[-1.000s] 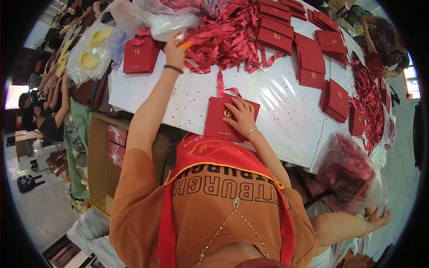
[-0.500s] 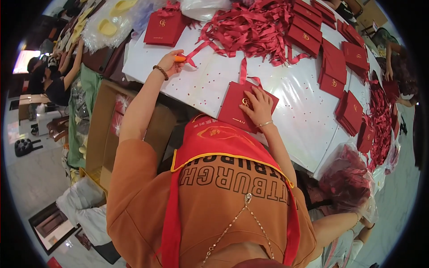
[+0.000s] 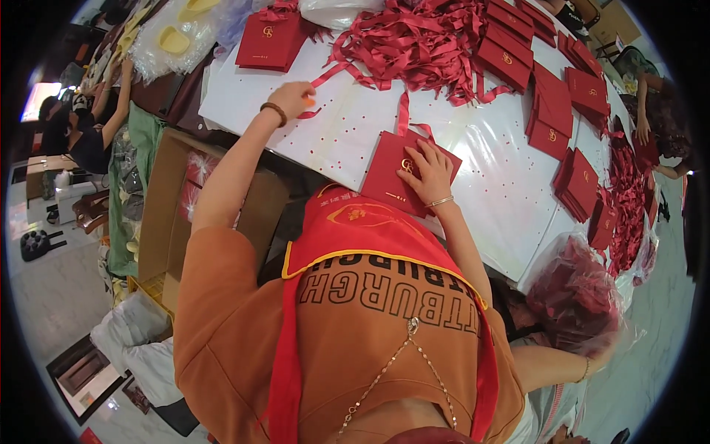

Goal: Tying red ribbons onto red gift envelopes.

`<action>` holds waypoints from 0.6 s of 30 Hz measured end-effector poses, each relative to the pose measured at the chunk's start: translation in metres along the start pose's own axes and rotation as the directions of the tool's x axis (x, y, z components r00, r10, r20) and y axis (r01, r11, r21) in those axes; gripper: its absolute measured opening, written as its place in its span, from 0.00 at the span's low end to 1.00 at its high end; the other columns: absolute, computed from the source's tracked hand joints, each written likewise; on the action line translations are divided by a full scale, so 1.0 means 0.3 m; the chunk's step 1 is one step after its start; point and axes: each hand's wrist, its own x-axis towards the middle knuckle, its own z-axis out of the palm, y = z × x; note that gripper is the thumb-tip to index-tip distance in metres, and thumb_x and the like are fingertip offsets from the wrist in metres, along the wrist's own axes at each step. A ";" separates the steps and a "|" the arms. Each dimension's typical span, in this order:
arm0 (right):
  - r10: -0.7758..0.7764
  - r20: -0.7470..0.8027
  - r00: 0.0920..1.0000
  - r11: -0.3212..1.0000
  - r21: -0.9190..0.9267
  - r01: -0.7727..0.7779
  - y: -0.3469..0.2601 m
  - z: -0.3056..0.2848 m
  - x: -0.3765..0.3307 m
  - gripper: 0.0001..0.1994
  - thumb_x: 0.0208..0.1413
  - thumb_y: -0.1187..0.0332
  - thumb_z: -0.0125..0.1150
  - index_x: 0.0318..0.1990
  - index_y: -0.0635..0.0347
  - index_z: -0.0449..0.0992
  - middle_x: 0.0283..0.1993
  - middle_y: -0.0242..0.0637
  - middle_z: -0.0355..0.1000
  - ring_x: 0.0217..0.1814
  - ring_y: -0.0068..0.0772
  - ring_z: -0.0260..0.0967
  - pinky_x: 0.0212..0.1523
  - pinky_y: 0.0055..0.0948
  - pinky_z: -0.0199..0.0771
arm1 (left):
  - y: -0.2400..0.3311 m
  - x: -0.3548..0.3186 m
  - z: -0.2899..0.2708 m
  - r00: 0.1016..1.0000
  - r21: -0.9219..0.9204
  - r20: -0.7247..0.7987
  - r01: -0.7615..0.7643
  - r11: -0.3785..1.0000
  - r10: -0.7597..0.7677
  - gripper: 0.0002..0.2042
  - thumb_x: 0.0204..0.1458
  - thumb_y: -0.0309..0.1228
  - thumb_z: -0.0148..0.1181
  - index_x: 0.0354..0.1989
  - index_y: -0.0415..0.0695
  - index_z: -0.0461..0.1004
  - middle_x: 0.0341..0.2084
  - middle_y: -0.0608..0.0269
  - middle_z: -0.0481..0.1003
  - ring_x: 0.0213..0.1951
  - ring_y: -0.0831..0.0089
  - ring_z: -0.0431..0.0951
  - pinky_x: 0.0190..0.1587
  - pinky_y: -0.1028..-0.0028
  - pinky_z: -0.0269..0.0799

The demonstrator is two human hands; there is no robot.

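Note:
My left hand (image 3: 291, 101) is closed near the table's left edge, around a small orange thing (image 3: 308, 101) that shows only as a blurred patch. A red ribbon (image 3: 329, 75) runs from the pile to beside these fingers. My right hand (image 3: 427, 174) lies with spread fingers on a flat red gift bag (image 3: 386, 177) with a gold emblem, at the near edge of the table. Ribbon (image 3: 404, 115) comes out of the bag's far side. Beyond it spreads a tangled heap of red ribbons (image 3: 414, 48).
Stacks of red bags lie at the far left (image 3: 270, 46) and along the right (image 3: 551, 111) of the white table (image 3: 488, 185), which is dotted with red specks. An open cardboard box (image 3: 164, 214) stands at left; a plastic bag of red material (image 3: 573, 285) sits at right. Other people work nearby.
My left hand has moved slightly right and its wrist has turned, so the orange thing shows less. My right hand stays on the red gift bag.

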 end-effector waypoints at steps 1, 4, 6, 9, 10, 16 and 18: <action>0.003 0.003 1.000 1.000 -0.001 -0.003 -0.002 -0.001 0.000 0.25 0.41 0.54 0.60 0.49 0.49 0.68 0.56 0.37 0.59 0.61 0.40 0.49 0.56 0.42 0.44 | 0.060 -0.023 0.003 0.995 0.233 0.071 0.047 0.971 -0.065 0.13 0.41 0.34 0.57 0.37 0.46 0.71 0.35 0.59 0.73 0.38 0.62 0.72 0.40 0.67 0.66; -0.002 -0.036 0.999 0.999 -0.043 0.000 -0.020 -0.013 0.008 0.26 0.40 0.54 0.61 0.49 0.50 0.68 0.54 0.37 0.60 0.59 0.41 0.50 0.55 0.42 0.46 | 0.067 -0.058 0.055 0.992 0.349 0.050 0.092 0.933 -0.117 0.10 0.42 0.33 0.55 0.34 0.47 0.71 0.33 0.60 0.73 0.38 0.64 0.73 0.39 0.64 0.64; -0.011 -0.074 0.997 0.997 -0.083 0.005 -0.044 -0.030 0.027 0.26 0.39 0.54 0.62 0.49 0.51 0.68 0.52 0.36 0.61 0.58 0.42 0.51 0.54 0.42 0.47 | 0.017 -0.060 0.083 0.998 0.311 -0.003 0.063 0.948 -0.065 0.08 0.43 0.34 0.54 0.31 0.47 0.70 0.32 0.62 0.73 0.38 0.65 0.73 0.39 0.61 0.63; 0.028 -0.071 0.997 0.986 -0.161 -0.039 -0.065 -0.066 0.073 0.26 0.36 0.55 0.64 0.46 0.52 0.69 0.47 0.35 0.63 0.53 0.42 0.54 0.48 0.41 0.52 | 0.010 -0.063 0.098 1.000 0.415 -0.018 -0.007 0.910 0.016 0.06 0.44 0.32 0.53 0.31 0.46 0.69 0.30 0.62 0.73 0.33 0.64 0.74 0.36 0.64 0.65; 0.044 -0.039 0.998 0.979 -0.199 -0.051 -0.062 -0.070 0.090 0.25 0.36 0.54 0.64 0.44 0.51 0.70 0.45 0.35 0.64 0.50 0.41 0.57 0.46 0.40 0.54 | 0.020 -0.065 0.100 1.000 0.415 -0.007 -0.017 0.910 0.022 0.06 0.44 0.32 0.53 0.31 0.46 0.69 0.30 0.62 0.73 0.33 0.64 0.74 0.36 0.64 0.65; 0.168 0.106 0.980 0.982 -0.105 -0.157 -0.023 -0.079 0.158 0.19 0.36 0.56 0.65 0.37 0.51 0.73 0.31 0.33 0.70 0.38 0.37 0.67 0.39 0.37 0.60 | 0.241 -0.130 0.165 0.972 -0.569 -0.006 -0.198 0.798 0.237 0.03 0.48 0.26 0.51 0.30 0.41 0.70 0.24 0.65 0.72 0.21 0.78 0.71 0.24 0.80 0.65; 0.306 0.308 0.901 0.920 0.149 -0.364 -0.019 -0.089 0.157 0.18 0.39 0.55 0.62 0.38 0.50 0.74 0.34 0.33 0.73 0.37 0.35 0.69 0.38 0.33 0.63 | 0.370 -0.154 0.170 0.981 -0.784 0.099 -0.024 0.620 0.164 0.03 0.48 0.23 0.52 0.31 0.41 0.71 0.22 0.69 0.71 0.22 0.85 0.68 0.23 0.85 0.63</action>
